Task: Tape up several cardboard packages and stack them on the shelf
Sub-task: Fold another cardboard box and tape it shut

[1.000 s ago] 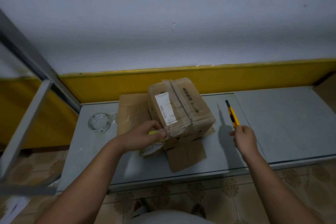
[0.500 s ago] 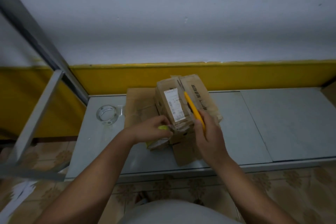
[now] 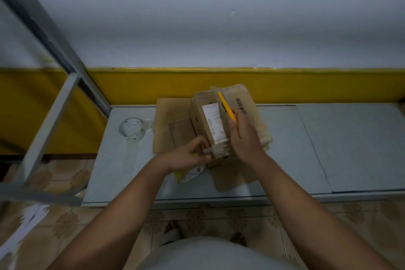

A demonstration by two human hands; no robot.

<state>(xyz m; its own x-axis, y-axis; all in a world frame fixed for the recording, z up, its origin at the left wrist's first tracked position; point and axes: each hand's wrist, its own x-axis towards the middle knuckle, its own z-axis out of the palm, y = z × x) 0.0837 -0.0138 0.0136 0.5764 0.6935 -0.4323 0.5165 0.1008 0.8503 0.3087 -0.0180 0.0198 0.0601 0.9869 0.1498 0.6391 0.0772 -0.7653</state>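
A worn cardboard box (image 3: 247,107) with a white shipping label (image 3: 213,123) stands on the grey table (image 3: 350,149), on top of flattened cardboard (image 3: 173,129). My right hand (image 3: 244,136) grips a yellow utility knife (image 3: 226,106) and holds it over the box's top seam, tip pointing away from me. My left hand (image 3: 188,155) holds the box's near left corner, where clear tape hangs, fingers curled around something yellow. A yellow-and-white packet (image 3: 190,174) lies under that hand.
A roll of clear tape (image 3: 132,130) lies on the table to the left of the cardboard. A grey metal shelf frame (image 3: 50,103) rises at the left. A yellow-painted wall band runs behind the table. Patterned floor tiles lie below.
My right hand carried the knife from the table's right side to above the box and further along the seam. My left hand stayed at the box's near corner.
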